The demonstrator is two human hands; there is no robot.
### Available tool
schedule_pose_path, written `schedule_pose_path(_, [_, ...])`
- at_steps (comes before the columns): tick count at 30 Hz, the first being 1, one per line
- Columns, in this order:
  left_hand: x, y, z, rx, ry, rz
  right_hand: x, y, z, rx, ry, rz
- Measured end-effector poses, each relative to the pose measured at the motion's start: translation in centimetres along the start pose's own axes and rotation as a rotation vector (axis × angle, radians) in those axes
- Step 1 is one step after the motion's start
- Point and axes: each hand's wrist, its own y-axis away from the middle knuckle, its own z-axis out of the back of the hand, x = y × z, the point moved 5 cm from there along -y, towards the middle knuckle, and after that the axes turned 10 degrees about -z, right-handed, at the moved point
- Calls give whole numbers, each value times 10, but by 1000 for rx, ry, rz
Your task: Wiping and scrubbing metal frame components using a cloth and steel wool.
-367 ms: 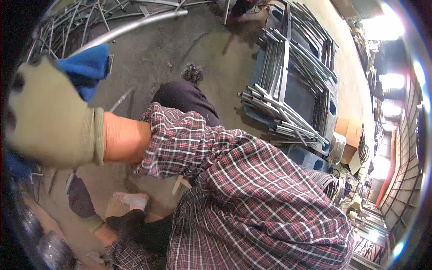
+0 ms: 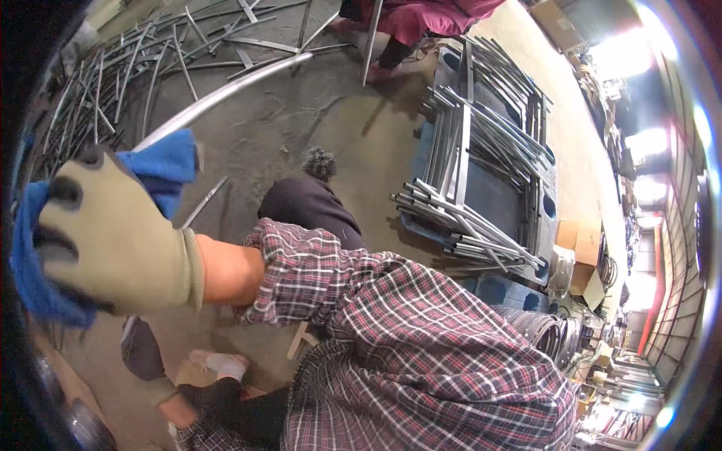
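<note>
At the left, the right hand has its gloved fingers curled around a blue cloth, near a curved metal tube; below, whether the left hand's dark-gloved fingers grip anything cannot be told.

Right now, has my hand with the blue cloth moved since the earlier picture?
Yes. Against the short metal rod on the floor, your gloved hand sits farther right; the whole view shifted too.
</note>
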Motion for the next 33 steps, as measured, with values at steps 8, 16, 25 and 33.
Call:
schedule_pose_path(8, [-16, -22, 27, 321, 455, 270, 5, 8, -10, 19, 43, 42])
schedule_pose_path(16, [-20, -18, 39, 133, -230, -144, 23, 8, -16, 118, -1, 57])
schedule_pose_path(25, [30, 12, -58, 135, 105, -135, 20, 18, -46, 168, 76, 22])
schedule_pose_path(33, [-10, 10, -15, -48, 472, 52, 20, 27, -55, 158, 30, 37])
